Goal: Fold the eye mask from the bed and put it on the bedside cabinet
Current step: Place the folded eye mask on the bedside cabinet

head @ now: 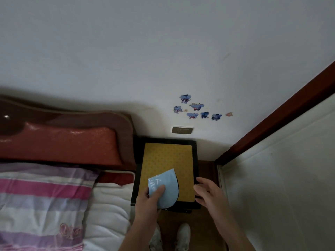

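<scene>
A light blue eye mask [167,185], folded in half with white writing on it, hangs over the near left part of the bedside cabinet [194,154]. My left hand [150,200] grips the mask's lower left corner, thumb on top. A yellow patterned mat [168,158] covers the dark cabinet's top. My right hand [206,193] hovers over the cabinet's near right corner, fingers spread and holding nothing. I cannot tell whether the mask touches the mat.
The bed [108,211] lies at the left with a striped pink and purple pillow [43,192] and a red padded headboard [59,142]. A white door [282,187] with a dark red frame stands at the right. My white shoes [182,236] are on the wooden floor.
</scene>
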`<state>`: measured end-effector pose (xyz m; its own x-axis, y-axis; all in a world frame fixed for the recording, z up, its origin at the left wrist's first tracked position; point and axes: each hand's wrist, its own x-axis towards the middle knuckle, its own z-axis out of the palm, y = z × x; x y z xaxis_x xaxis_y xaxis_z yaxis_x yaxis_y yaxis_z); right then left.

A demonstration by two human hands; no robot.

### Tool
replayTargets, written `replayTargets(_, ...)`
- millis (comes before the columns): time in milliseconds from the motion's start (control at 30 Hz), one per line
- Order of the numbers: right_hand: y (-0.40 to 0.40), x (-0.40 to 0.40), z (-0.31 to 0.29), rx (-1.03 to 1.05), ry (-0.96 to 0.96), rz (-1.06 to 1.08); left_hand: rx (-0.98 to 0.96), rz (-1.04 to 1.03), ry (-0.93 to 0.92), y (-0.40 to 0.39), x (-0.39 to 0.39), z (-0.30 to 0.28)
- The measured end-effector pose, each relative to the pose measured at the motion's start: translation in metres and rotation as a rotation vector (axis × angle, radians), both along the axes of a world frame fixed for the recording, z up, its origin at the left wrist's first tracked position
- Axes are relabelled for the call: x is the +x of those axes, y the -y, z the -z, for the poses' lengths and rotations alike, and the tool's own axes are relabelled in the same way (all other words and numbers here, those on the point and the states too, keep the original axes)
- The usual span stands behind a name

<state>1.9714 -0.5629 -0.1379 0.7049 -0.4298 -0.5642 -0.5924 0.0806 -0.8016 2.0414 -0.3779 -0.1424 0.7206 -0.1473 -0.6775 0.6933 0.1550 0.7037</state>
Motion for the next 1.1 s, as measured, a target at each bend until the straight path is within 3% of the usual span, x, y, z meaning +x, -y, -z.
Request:
replayTargets(167, 0.019, 0.017, 0.047, -0.217, -0.028, -0.191, 0.033, -0.066, -0.091, 0.014, 0.017, 0.050)
replayTargets(300, 0.029, 0.027, 0.095, -0.528, -0.025, -0.491, 0.093, -0.079, -0.116, 0.028, 0.033, 0.098)
replayTargets(533, 0.026, 0.048, 0.193, -0.787, -0.111, -0.832, 0.338, 0.071, -0.118, 0.042, 0.047, 0.189)
replayTargets(800, 0.008, 0.043, 0.283, -0.877, -0.129, -0.919, 0.651, 0.249, 0.071, 0.035, 0.072, 0.264)
replayTargets(1033, 0.002, 0.031, 0.305, -0.943, -0.158, -0.905, 0.854, 0.500, 0.302, 0.026, 0.073, 0.277)
replayTargets(1100, 0.002, 0.030, 0.305, -0.942, -0.163, -0.913, 0.897, 0.577, 0.444, 0.021, 0.065, 0.271)
